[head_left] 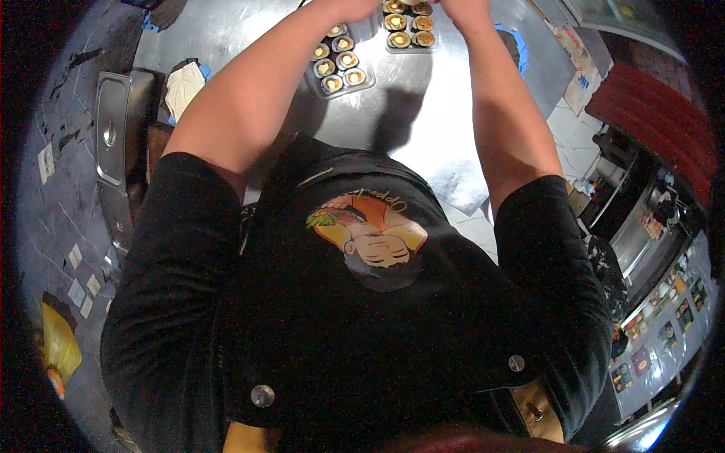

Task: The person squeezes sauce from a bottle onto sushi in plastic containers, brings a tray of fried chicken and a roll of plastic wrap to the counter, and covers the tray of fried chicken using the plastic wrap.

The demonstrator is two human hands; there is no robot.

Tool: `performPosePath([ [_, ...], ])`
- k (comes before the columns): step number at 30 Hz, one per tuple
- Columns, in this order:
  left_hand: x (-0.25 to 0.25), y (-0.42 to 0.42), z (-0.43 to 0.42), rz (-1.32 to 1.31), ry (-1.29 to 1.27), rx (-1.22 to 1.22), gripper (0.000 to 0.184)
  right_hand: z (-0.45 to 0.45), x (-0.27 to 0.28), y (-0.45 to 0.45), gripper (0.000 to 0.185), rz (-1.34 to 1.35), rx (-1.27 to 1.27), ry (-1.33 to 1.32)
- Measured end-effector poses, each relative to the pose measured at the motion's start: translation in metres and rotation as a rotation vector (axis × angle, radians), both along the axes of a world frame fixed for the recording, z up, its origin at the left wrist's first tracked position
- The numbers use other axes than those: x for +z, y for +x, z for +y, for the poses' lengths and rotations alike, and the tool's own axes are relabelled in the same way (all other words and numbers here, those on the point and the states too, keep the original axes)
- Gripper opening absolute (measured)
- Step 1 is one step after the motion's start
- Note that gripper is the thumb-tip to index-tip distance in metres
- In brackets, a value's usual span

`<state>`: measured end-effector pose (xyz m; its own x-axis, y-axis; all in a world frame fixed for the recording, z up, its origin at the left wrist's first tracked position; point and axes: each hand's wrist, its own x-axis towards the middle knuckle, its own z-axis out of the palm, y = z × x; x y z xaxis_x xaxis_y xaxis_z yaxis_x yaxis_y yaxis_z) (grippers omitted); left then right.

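Observation:
At the top edge is my left hand [353, 7], its fingers cut off by the frame. My right hand [459, 10] is also cut off at the top, so what either hand holds does not show. Between them a clear plastic tray [411, 50] carries sushi roll pieces [423, 38] in rows, with a small pale thing [412, 2] over its far end. Nearer my left forearm, a second clear tray [349, 91] has sushi roll pieces [346, 60] with creamy dabs on top; my arm hides part of it.
Both trays lie on a shiny metal table [362, 117]. Metal containers [113, 128] stand at the left, near a pale cloth [186, 87]. Blue material [515, 47] shows beside my right forearm. A dark red surface [653, 124] and a patterned sheet [664, 332] are at the right.

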<state>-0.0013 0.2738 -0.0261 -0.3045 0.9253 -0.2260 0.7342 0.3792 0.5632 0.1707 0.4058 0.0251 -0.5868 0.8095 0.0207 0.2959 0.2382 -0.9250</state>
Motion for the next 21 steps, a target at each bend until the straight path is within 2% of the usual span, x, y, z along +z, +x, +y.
performPosePath([
  [5,0.004,0.0,-0.001,-0.041,-0.02,0.009,0.031,0.001,-0.006,0.0,0.048,0.03,-0.014,0.081],
  [13,0.004,-0.002,0.0,-0.045,0.002,0.008,0.03,0.006,-0.006,0.0,0.049,0.046,0.021,0.057],
  [18,0.0,-0.004,0.003,0.025,0.046,0.017,0.03,0.004,0.013,-0.003,0.048,0.029,0.029,0.066],
  [20,0.021,-0.004,0.008,-0.187,0.018,0.143,0.031,0.001,0.034,-0.011,0.047,-0.001,-0.014,0.05],
  [21,0.02,-0.007,0.014,-0.178,0.031,0.141,0.031,0.005,0.034,-0.015,0.047,0.008,-0.015,0.063],
])
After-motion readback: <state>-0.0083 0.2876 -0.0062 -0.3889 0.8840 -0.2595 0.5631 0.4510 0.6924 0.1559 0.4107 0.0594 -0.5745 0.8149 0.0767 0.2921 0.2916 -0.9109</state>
